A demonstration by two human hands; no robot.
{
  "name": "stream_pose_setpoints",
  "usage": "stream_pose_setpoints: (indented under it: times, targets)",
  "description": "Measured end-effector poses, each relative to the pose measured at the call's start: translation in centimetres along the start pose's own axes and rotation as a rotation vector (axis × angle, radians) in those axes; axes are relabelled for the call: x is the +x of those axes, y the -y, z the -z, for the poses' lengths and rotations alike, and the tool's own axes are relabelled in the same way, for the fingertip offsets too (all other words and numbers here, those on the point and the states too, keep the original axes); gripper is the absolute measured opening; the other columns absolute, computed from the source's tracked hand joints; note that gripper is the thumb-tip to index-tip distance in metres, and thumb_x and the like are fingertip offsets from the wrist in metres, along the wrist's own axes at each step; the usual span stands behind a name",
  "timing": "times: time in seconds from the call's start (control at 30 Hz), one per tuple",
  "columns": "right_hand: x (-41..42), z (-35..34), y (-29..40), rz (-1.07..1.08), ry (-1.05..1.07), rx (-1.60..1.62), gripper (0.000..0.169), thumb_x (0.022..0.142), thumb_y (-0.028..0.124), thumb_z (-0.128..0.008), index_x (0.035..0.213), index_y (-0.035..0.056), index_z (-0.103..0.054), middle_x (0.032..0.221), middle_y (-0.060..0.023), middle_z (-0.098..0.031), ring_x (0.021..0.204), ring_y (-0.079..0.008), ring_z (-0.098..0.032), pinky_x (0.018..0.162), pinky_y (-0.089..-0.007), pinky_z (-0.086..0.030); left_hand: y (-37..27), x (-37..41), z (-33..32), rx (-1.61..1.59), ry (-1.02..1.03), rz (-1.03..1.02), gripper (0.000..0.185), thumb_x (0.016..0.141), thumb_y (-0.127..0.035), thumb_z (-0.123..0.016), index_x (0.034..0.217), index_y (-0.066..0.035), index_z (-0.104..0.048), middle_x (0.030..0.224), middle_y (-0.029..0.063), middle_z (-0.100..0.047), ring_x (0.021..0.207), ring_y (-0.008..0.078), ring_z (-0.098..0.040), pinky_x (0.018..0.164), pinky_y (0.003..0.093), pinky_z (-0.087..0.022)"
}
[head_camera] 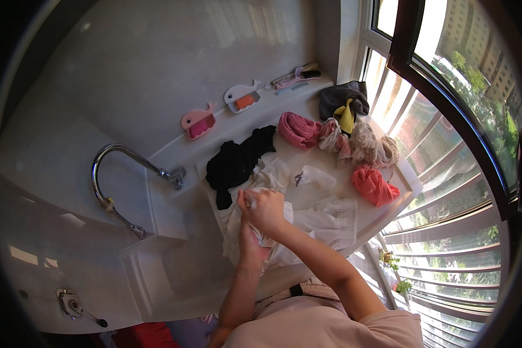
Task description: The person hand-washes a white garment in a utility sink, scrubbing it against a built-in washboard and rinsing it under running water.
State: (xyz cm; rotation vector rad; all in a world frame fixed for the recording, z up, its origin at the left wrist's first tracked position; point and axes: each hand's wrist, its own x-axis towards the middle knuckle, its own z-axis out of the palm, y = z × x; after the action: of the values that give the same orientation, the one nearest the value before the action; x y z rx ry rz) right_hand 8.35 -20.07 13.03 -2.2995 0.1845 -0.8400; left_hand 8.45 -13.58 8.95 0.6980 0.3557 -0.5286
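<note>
In the middle of the view my right hand (266,212) and my left hand (249,241) are pressed together, fingers closed around a white garment (324,219). White suds show on the fingers of my right hand. Part of the cloth bunches between the palms, while its gathered waistband lies spread on the white washboard counter (369,217) to the right. More crumpled white cloth (272,172) lies just beyond my hands, touching a black garment (235,165). A small white sock-like piece (319,177) with a dark patch rests a little farther right.
A sink basin (187,265) lies left, under a curved chrome faucet (113,150). Rolled pink cloth (299,130), coral cloth (375,185), beige bundles (365,141) and a dark grey bag-like cloth (346,98) line the far right. Whale-shaped soap dishes (191,117) and brushes (298,77) sit behind.
</note>
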Motion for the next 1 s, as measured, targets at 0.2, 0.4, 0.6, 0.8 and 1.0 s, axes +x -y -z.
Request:
stream_pose_setpoints:
  times: [0.2, 0.4, 0.6, 0.8, 1.0]
  targets:
    - [-1.2, -0.1, 1.0, 0.312, 0.048, 0.263, 0.024, 0.077, 0.025, -0.071, 0.063, 0.0101, -0.06, 0.056, -0.0092, -0.058, 0.05, -0.0276, -0.061, 0.05, -0.039, -0.049, -1.8, 3.5, 4.0, 0.247, 0.389, -0.509, 0.05, 0.099, -0.046, -0.051, 0.133, -0.01, -0.051, 0.105, 0.0017, -0.056, 0.086, 0.0137, -0.058, 0.077, 0.0324, -0.048]
    - [2.0, -0.5, -4.0, 0.014, 0.033, 0.195, 0.033, 0.087, 0.036, -0.067, 0.069, 0.0081, -0.064, 0.066, -0.0118, -0.061, 0.063, -0.0324, -0.061, 0.055, -0.043, -0.047, -0.6, -1.7, -0.2, 0.486, 0.195, -0.149, 0.038, 0.094, -0.033, -0.065, 0.122, -0.011, -0.052, 0.111, 0.0018, -0.06, 0.106, 0.0171, -0.06, 0.094, 0.0383, -0.048]
    - [1.5, -0.7, -11.6, 0.307, 0.594, 0.373, 0.026, 0.085, 0.028, -0.074, 0.09, 0.0035, -0.068, 0.094, -0.012, -0.058, 0.096, -0.0328, -0.054, 0.077, -0.0389, -0.049, -7.4, -2.3, -0.9, 0.354, 0.144, -0.679, 0.026, 0.093, -0.031, -0.067, 0.099, -0.009, -0.053, 0.101, 0.0056, -0.061, 0.097, 0.0163, -0.061, 0.083, 0.0325, -0.051]
    - [0.4, 1.3, -3.6, 0.062, -0.046, 0.495, 0.023, 0.079, 0.008, -0.073, 0.093, -0.0005, -0.056, 0.123, -0.0179, -0.051, 0.107, -0.0366, -0.051, 0.093, -0.0441, -0.044, -6.0, 1.4, 1.7, 0.139, 0.026, -0.321, 0.028, 0.097, -0.038, -0.059, 0.101, -0.01, -0.056, 0.101, 0.0057, -0.062, 0.096, 0.019, -0.063, 0.084, 0.0345, -0.052]
    - [0.6, 1.6, 2.4, 0.176, 0.187, 0.355, 0.022, 0.079, 0.015, -0.068, 0.092, 0.0086, -0.051, 0.09, -0.014, -0.064, 0.079, -0.0345, -0.064, 0.058, -0.0456, -0.051, -4.2, 1.2, 0.9, -0.034, 0.524, -0.183, 0.037, 0.104, -0.042, -0.042, 0.124, -0.013, -0.053, 0.114, 0.0014, -0.056, 0.099, 0.0135, -0.056, 0.084, 0.0308, -0.048]
